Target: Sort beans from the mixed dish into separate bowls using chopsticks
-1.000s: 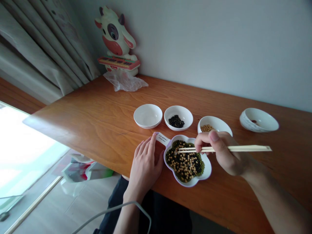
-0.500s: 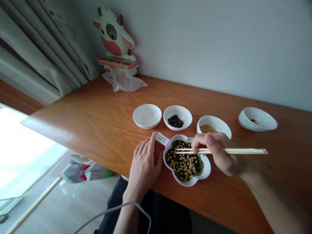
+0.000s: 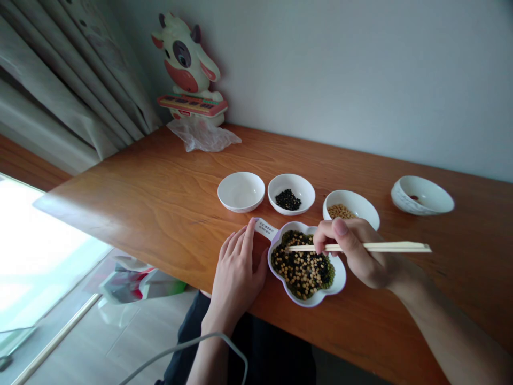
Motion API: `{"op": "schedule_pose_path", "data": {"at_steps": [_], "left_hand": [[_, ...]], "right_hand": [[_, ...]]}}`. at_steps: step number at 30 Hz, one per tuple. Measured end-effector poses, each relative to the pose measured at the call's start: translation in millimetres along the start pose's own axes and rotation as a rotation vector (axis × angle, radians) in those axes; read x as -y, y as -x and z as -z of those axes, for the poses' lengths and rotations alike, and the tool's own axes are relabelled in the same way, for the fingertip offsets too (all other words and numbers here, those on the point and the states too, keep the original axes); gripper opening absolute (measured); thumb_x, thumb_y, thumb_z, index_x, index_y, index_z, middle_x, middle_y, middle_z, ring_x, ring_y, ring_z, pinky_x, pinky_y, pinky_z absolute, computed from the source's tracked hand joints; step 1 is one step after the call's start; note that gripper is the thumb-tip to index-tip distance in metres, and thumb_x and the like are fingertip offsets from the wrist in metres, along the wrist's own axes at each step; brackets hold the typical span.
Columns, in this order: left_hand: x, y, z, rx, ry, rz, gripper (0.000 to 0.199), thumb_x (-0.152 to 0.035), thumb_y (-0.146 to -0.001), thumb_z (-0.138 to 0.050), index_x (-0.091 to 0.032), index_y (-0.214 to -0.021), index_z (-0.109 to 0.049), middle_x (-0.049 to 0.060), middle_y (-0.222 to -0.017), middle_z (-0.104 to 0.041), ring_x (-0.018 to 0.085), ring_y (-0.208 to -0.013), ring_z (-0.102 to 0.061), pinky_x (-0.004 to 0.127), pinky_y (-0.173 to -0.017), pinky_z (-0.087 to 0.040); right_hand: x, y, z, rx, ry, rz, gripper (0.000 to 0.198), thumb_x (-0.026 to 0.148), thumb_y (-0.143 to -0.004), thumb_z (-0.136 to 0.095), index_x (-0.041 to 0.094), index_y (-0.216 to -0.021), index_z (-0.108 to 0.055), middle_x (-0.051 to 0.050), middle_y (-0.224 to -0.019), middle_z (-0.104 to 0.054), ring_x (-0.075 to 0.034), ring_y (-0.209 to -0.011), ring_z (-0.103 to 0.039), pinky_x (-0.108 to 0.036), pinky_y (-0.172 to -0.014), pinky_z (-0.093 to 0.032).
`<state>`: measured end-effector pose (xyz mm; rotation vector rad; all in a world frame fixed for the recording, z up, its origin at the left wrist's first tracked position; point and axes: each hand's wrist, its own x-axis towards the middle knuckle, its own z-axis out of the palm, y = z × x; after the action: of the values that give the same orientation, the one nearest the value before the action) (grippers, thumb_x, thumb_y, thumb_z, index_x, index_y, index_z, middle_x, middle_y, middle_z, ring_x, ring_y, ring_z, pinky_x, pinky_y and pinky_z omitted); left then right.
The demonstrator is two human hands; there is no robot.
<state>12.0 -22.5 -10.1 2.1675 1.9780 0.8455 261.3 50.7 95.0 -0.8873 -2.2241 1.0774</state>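
Observation:
My right hand [image 3: 360, 251] grips a pair of light wooden chopsticks [image 3: 401, 247], their tips among the mixed beans [image 3: 302, 272]. Black, tan and green beans lie together in a white flower-shaped dish [image 3: 340, 275] with a lilac rim. Whether the tips pinch a bean is too small to tell. My left hand [image 3: 238, 264] rests flat on the table, fingers stretched out, left of the dish. Its index fingertip is at the end of the dish's labelled handle [image 3: 265, 229]. Behind stand a white bowl of black beans [image 3: 288, 200] and a bowl of tan beans [image 3: 340, 211], partly hidden by my right hand.
A bare white bowl [image 3: 241, 192] stands left of the black beans. Far right is another white bowl [image 3: 435, 200] with a few reddish bits inside. A cow-shaped toy keyboard [image 3: 192, 104] and a plastic bag [image 3: 204, 135] sit at the back left. A grey cable [image 3: 192, 342] crosses my left forearm.
The chopstick tips have closed together, and their rear ends have shifted slightly left. My left hand and the dish stay in place.

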Motion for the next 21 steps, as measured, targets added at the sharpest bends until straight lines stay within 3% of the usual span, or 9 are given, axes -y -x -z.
{"op": "schedule_pose_path", "data": {"at_steps": [7,21], "left_hand": [[0.5,0.0,-0.5,-0.004,-0.013,-0.001,0.072,-0.033,-0.101,-0.060,-0.018,-0.164,-0.029,0.015,-0.153,-0.058,0.031,-0.140,-0.056,0.053,-0.120,-0.044],[-0.8,-0.3,-1.2,0.000,-0.002,0.005,0.072,-0.034,-0.101,-0.060,-0.019,-0.164,-0.029,0.015,-0.155,-0.057,0.030,-0.141,-0.056,0.053,-0.120,-0.045]], "right_hand": [[-0.1,2.1,9.4,-0.013,0.031,0.020,0.066,0.057,-0.112,-0.021,0.020,-0.081,-0.066,-0.002,-0.073,-0.064,-0.013,-0.066,-0.058,-0.030,-0.066,-0.043],[-2.9,-1.5,2.0,-0.006,0.052,0.027,0.061,0.053,-0.113,-0.025,0.018,-0.080,-0.063,0.000,-0.069,-0.060,-0.011,-0.063,-0.053,-0.029,-0.065,-0.040]]}}
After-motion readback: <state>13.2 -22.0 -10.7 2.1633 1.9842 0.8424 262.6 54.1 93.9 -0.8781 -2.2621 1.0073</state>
